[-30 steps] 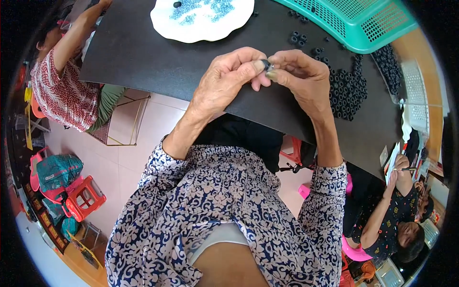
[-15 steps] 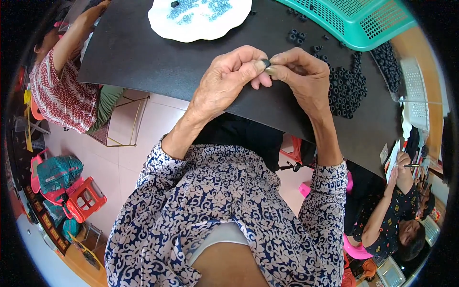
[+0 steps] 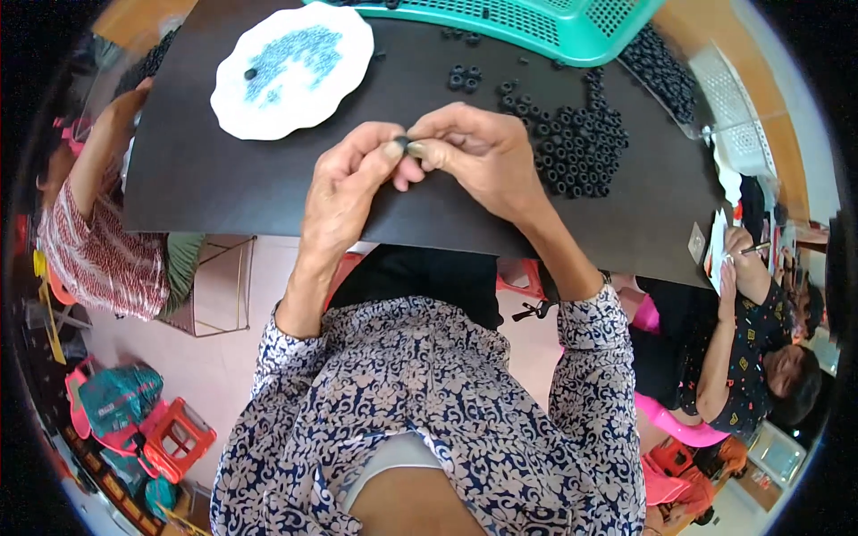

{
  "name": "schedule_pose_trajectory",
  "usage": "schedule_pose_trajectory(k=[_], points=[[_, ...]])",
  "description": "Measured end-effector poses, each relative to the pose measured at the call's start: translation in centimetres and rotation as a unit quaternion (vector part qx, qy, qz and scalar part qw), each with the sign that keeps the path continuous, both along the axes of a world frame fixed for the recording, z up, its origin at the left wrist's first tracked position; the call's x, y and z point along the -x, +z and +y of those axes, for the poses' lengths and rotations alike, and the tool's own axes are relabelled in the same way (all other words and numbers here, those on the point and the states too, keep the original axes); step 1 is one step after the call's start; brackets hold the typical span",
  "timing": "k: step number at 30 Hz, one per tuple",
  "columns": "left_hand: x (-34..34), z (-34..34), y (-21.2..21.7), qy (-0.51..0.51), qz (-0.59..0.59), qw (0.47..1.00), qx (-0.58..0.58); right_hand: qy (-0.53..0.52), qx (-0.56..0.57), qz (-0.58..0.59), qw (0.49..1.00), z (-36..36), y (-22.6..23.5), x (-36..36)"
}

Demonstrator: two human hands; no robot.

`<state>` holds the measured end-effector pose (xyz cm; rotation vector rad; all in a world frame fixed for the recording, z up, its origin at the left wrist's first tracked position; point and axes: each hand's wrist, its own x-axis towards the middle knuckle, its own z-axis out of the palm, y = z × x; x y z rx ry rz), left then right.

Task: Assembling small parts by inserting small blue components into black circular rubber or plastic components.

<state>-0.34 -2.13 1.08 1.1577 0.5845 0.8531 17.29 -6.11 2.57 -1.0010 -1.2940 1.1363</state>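
Note:
My left hand (image 3: 350, 176) pinches a small black ring-shaped part (image 3: 403, 142) between thumb and fingers. Close against it, my right hand (image 3: 483, 161) is closed at the same part, its thumb and fingertip meeting there. Whether the right fingers also grip some tiny piece is too small to tell. Up and to the left lies a white scalloped plate (image 3: 234, 114) holding a spread of tiny blue bits (image 3: 299, 55) and one black part (image 3: 251, 74). Beside my right hand, many similar black ring parts (image 3: 581, 152) stand clustered on the dark table (image 3: 429, 210).
A green perforated basket (image 3: 617, 27) sits at the table's far side. Right of it are a heap of black parts (image 3: 660, 73) and a white basket (image 3: 733, 107). One person sits at the left; another, at the right, holds a pen over paper (image 3: 718, 246).
The view has shifted, so the plate, basket and black parts appear farther left, the plate also lower. Both hands keep their pinch on the black part, with little change in the fingers.

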Motion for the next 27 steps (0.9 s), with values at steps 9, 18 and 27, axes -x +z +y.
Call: schedule_pose_trajectory(k=[9,18,27], points=[[-0.3,0.8,-0.1,-0.002,0.002,1.0,-0.015,-0.183,-0.139,-0.493,0.839,3.3,3.8,-11.6],[-0.2,1.6,-0.2,-0.007,0.027,1.0,-0.008,-0.057,-0.133,-0.64,0.755,8.8,1.9,-13.8],[-0.2,2.9,0.3,-0.016,0.048,0.999,-0.005,-0.079,0.005,-0.529,0.845,6.8,5.3,-10.2]])
